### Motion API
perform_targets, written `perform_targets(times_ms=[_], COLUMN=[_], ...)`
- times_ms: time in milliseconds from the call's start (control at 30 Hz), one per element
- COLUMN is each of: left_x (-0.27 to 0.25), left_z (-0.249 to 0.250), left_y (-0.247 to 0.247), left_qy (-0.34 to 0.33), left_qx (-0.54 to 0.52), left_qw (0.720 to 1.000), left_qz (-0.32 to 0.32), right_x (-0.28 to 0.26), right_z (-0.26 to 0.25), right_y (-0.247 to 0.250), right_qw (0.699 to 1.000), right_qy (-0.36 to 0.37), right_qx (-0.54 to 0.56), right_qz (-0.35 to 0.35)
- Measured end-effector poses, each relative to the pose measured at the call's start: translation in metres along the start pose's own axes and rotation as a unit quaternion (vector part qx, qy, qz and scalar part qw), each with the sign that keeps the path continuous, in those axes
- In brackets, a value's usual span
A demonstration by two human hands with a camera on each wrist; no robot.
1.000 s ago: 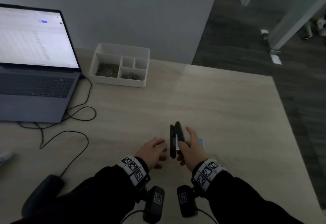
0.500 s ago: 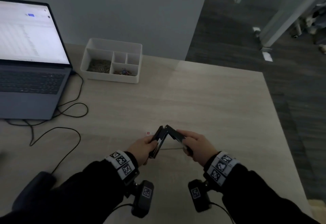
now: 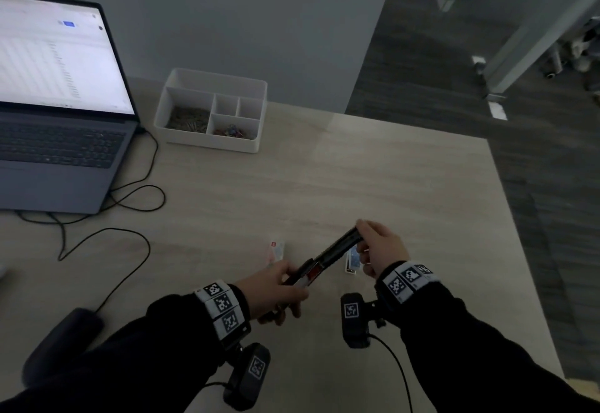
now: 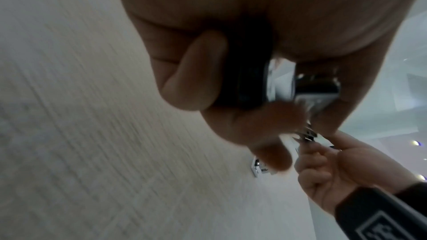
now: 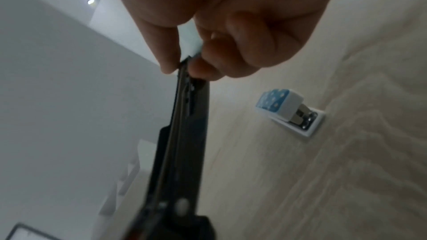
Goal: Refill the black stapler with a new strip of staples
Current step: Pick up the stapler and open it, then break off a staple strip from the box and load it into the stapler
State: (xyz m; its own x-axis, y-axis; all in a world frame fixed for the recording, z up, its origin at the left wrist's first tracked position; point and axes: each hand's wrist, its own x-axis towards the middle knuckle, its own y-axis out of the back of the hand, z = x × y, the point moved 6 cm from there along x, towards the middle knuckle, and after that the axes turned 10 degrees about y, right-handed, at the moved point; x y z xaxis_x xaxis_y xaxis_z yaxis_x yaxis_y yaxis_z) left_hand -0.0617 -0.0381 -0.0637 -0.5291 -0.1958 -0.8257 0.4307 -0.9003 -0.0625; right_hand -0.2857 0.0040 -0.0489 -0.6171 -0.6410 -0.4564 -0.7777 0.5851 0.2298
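Observation:
The black stapler [image 3: 334,252] is held above the table, swung wide open into one long line. My left hand [image 3: 276,286] grips its near half [image 4: 245,72], fingers curled round the black body. My right hand [image 3: 376,243] pinches the tip of the far half [image 5: 184,116] between thumb and fingers. A small blue-and-white box of staples [image 3: 352,260] lies on the table under my right hand, and the right wrist view shows that staple box [image 5: 284,109] open with metal staples at its end. A second small white box with a red mark [image 3: 277,250] lies left of the stapler.
A white desk organiser [image 3: 211,110] with paper clips stands at the back of the wooden table [image 3: 389,185]. An open laptop [image 3: 55,104] sits at the left, with black cables [image 3: 130,204] trailing from it. The table's right edge drops to dark floor [image 3: 535,169].
The stapler was lifted off the table and taken in both hands. It went from a V shape half a second ago to nearly straight now, my right hand swinging its half up and right.

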Motion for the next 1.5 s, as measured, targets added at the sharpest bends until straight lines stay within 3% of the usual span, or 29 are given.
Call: perform_targets(times_ms=[133, 433, 500, 600, 633, 767, 867, 967, 1067, 1233, 1367, 1500], left_x=[0.003, 0.019, 0.022, 0.028, 0.03, 0.033, 0.029, 0.019, 0.007, 0.002, -0.001, -0.003], left_z=[-0.006, -0.007, -0.005, -0.002, -0.001, 0.002, 0.001, 0.009, 0.018, 0.011, 0.006, 0.002], left_y=[-0.006, 0.002, 0.003, 0.002, 0.001, -0.003, 0.0, -0.004, -0.019, -0.025, -0.03, -0.032], left_qy=[0.005, -0.014, -0.017, -0.03, -0.037, -0.065, -0.063, -0.11, -0.143, -0.093, -0.064, -0.065], left_qx=[0.009, 0.106, 0.12, 0.173, 0.204, 0.299, 0.279, 0.223, 0.121, -0.054, -0.071, 0.007], left_qw=[1.0, 0.981, 0.971, 0.953, 0.945, 0.915, 0.923, 0.937, 0.967, 0.987, 0.992, 0.992], left_qz=[-0.025, 0.162, 0.208, 0.247, 0.255, 0.263, 0.259, 0.244, 0.17, 0.123, 0.085, 0.111], right_x=[0.009, 0.013, 0.013, 0.008, 0.006, -0.006, -0.023, -0.037, -0.053, -0.072, -0.068, -0.06], right_z=[-0.007, -0.008, -0.005, 0.012, 0.019, 0.032, 0.041, 0.049, 0.048, 0.043, 0.043, 0.054], right_y=[-0.007, -0.013, -0.007, -0.009, -0.01, -0.002, -0.002, -0.005, -0.015, -0.021, -0.008, 0.004], right_qw=[0.991, 0.949, 0.917, 0.84, 0.83, 0.868, 0.916, 0.957, 0.97, 0.978, 0.99, 0.998], right_qy=[0.056, 0.148, 0.177, 0.199, 0.189, 0.174, 0.133, 0.118, 0.129, 0.14, 0.099, -0.027], right_qx=[-0.114, -0.262, -0.344, -0.473, -0.485, -0.428, -0.34, -0.23, -0.159, -0.075, -0.049, 0.005], right_qz=[-0.031, -0.092, -0.101, -0.177, -0.198, -0.185, -0.168, -0.132, -0.135, -0.134, -0.089, -0.06])
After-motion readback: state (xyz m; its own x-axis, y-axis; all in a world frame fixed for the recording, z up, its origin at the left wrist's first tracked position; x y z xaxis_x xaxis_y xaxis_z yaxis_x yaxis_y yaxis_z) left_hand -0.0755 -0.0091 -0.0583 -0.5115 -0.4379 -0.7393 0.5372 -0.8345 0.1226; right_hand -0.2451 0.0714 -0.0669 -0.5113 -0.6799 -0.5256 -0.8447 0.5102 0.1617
